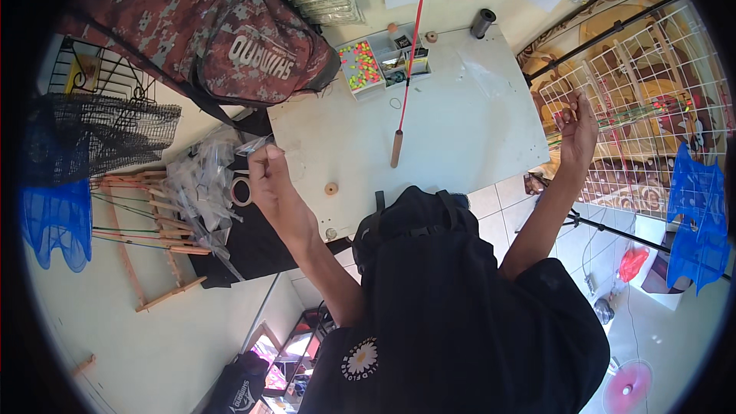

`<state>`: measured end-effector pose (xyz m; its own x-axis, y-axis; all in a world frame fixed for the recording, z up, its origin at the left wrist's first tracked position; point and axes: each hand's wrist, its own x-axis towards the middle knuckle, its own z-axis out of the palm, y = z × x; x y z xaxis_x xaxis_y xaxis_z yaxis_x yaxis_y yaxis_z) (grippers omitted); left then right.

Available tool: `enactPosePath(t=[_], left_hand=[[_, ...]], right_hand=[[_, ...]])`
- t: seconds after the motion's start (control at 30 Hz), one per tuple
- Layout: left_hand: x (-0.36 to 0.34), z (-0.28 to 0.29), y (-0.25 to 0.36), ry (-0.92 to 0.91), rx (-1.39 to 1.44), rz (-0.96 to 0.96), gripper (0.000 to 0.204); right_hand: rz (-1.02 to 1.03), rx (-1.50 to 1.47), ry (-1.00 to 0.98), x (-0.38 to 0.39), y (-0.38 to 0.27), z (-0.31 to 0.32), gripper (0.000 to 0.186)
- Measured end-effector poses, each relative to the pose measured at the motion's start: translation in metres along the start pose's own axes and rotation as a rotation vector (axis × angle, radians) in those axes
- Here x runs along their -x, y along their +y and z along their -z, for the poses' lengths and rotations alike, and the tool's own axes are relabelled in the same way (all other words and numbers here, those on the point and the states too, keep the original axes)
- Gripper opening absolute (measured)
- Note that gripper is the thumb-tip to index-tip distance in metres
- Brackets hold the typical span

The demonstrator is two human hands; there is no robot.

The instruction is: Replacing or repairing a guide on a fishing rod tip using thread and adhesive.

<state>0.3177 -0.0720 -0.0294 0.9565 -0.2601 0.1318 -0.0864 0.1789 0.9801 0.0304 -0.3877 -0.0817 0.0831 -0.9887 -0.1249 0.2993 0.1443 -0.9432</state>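
My left hand (pixel 268 172) is raised over the left edge of the white table (pixel 452 134), its fingers closed in a pinch beside clear plastic bags (pixel 201 176). Whatever it may hold is too small to make out. Out to the right, my right hand (pixel 579 134) is up in front of a white wire grid (pixel 640 100). Its fingers are bent together, and anything between them cannot be made out. Between the hands, a thin red rod (pixel 414 46) with a brown handle (pixel 396 149) points away from me over the table, touched by neither hand.
A white compartment tray (pixel 369 93) holds colourful small pieces. Near my left forearm are a tape roll (pixel 241 191) and a small wooden ring (pixel 331 188). A black cylinder (pixel 481 23) stands at the back. A reddish camouflage bag (pixel 261 50) covers the far left corner.
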Motion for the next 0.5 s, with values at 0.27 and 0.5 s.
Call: enactPosePath(t=[0.27, 0.5], left_hand=[[0.01, -0.013, 0.012, -0.112, 0.098, 0.022, 0.013], [0.019, -0.019, 0.011, -0.153, 0.167, 0.015, 0.011]], right_hand=[[0.133, 0.29, 0.168, 0.008, 0.009, -0.013, 0.022], [0.161, 0.487, 0.118, 0.0, 0.025, -0.008, 0.019]])
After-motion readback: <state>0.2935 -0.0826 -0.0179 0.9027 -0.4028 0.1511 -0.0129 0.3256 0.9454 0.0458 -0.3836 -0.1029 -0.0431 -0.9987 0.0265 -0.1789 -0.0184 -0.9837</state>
